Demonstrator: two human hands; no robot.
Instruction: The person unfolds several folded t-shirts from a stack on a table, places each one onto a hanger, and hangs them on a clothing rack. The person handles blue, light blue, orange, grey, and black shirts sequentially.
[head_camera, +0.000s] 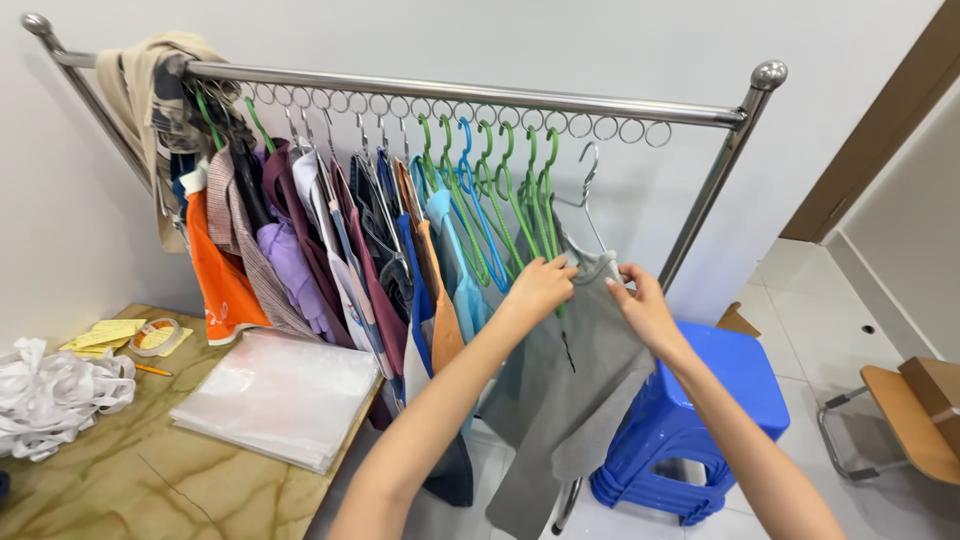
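Right at the far end of the steel clothes rail (480, 98), both hands are up on a grey garment (575, 370) that hangs from a metal wire hanger (585, 205) — the last one in the row, just past a bunch of empty green hangers (515, 190). The left hand (540, 287) is pinched shut on the fabric at the left shoulder, right beside a green hanger, and the right hand (643, 305) is gripping the fabric at the other shoulder.

What I'd worry about: the wire hanger's hook sits in just one of the little rings under the rail, so a tug to one side could tip it and let the shoulder slide off — then the whole thing drops onto the blue plastic stools (700, 420) or the floor. The left fingers are also close enough to that green hanger to drag it along by accident.

Pose-wise, both forearms reach up and forward from the bottom of the view, roughly parallel, wrists angled in toward each other, with the palms mostly turned away. Off to the left, a stack of clear plastic bags (280, 395) lies on the worktop (130, 480).
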